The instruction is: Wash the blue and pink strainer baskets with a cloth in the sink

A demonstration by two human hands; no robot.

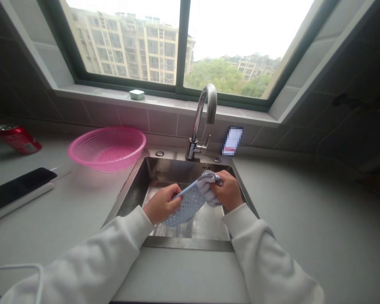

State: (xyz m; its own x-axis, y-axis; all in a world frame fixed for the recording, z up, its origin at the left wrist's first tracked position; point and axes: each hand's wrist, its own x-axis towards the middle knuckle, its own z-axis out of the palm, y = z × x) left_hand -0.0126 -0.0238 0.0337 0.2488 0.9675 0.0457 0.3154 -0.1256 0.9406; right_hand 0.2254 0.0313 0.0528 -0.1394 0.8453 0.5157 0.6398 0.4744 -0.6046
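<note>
Our left hand (pixel 162 204) grips a pale blue perforated strainer (pixel 190 204) and our right hand (pixel 227 191) clutches a grey cloth (pixel 209 188) against its edge, both above the steel sink (pixel 190 244). Farther left on the counter (pixel 50 236) sit a pink plastic basket (pixel 106 148) and a toppled red can (pixel 17 139).

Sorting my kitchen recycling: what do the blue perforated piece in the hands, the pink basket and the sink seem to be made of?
The blue perforated piece looks like moulded plastic: pale blue with regular rows of small holes, though the hands hide part of it. The pink basket seems plastic too, glossy with a moulded mesh. The sink looks like stainless steel, with a grey reflective sheen.
</note>
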